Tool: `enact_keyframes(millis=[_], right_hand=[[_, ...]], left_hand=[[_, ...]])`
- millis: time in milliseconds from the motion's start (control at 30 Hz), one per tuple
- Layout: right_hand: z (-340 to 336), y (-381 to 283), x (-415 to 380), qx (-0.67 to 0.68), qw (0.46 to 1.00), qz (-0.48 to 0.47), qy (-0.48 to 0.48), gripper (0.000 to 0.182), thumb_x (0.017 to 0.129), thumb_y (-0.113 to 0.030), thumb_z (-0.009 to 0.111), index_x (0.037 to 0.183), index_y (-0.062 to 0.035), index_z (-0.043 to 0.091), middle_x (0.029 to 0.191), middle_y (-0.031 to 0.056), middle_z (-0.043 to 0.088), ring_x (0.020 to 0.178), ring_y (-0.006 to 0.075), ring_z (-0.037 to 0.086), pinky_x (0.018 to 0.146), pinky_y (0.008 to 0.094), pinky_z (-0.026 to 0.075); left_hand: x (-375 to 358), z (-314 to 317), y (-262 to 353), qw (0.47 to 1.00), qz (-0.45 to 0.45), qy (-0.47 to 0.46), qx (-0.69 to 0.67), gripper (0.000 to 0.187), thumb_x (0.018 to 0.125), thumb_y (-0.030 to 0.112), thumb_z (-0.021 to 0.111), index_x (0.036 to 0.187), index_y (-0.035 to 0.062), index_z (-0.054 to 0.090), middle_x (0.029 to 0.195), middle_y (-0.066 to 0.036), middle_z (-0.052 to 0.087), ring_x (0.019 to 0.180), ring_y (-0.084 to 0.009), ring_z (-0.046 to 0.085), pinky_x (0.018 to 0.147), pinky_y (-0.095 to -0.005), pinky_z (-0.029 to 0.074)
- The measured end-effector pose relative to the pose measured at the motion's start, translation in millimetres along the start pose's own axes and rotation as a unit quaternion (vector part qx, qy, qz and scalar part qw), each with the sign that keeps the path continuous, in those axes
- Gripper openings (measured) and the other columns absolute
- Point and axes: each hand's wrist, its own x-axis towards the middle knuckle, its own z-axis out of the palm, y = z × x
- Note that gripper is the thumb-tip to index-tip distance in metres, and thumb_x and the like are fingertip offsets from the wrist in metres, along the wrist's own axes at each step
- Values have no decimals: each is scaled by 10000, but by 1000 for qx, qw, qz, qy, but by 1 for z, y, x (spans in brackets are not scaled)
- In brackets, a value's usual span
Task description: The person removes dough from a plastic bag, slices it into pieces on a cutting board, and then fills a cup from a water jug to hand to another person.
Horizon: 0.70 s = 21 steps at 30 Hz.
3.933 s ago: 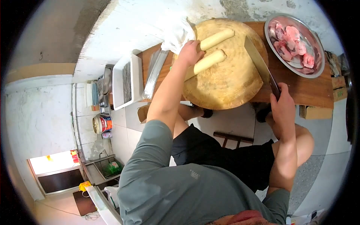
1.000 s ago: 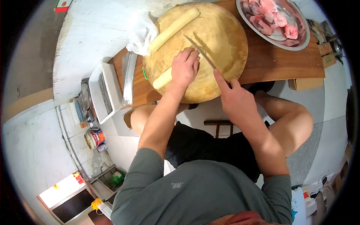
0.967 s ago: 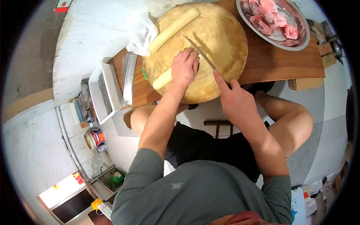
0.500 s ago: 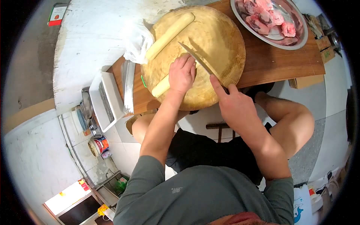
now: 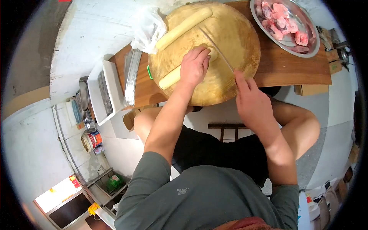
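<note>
My left hand (image 5: 194, 66) is curled over a long, pale yellow, peeled vegetable (image 5: 170, 78), pressing it to the round wooden chopping board (image 5: 234, 40). One end of the vegetable shows past my fingertips. My right hand (image 5: 253, 102) is closed on the handle of a kitchen knife (image 5: 217, 49), index finger stretched forward along it. The blade slants up and left over the board, its edge a little to the right of the vegetable's end. A second pale yellow vegetable (image 5: 184, 28) lies whole at the board's far left.
A steel bowl (image 5: 315, 48) with pieces of raw, pinkish meat stands at the far right of the wooden table (image 5: 291, 71). Left of the board are a crumpled white plastic bag (image 5: 147, 32), a bundle of thin metal skewers (image 5: 132, 74) and a white tray (image 5: 112, 82) holding more.
The knife has shifted right, away from my left fingertips, and its blade now appears more edge-on. My left hand still holds the vegetable. The whole view has shifted slightly.
</note>
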Motion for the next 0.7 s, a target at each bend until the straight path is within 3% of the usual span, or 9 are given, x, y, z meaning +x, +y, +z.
enact_keyframes(millis=[333,433,700], right_hand=[[14,-10,-8,-58,998,-11,-35,627,860,-81,570,1459,-142,399,923,155,541,648,354,617,564,434,528],[7,-11,-6,-28,998,-3,-55,635,865,-87,511,1483,-115,365,957,207,579,680,373,665,595,453,561],[7,-4,-1,-27,998,-1,-63,648,863,-86,501,1492,-108,349,942,233,614,661,383,672,580,453,563]], left_hand=[[-2,-2,2,1000,0,-4,8,245,783,42,677,1024,85,677,1093,-69,654,952,-292,614,818,-375,488],[-1,-1,2,1000,0,-4,11,253,782,41,675,1032,86,679,1092,-65,655,950,-283,616,815,-372,487],[1,0,3,1000,2,-12,28,227,798,65,675,1024,86,682,1079,-56,657,931,-268,617,805,-370,486]])
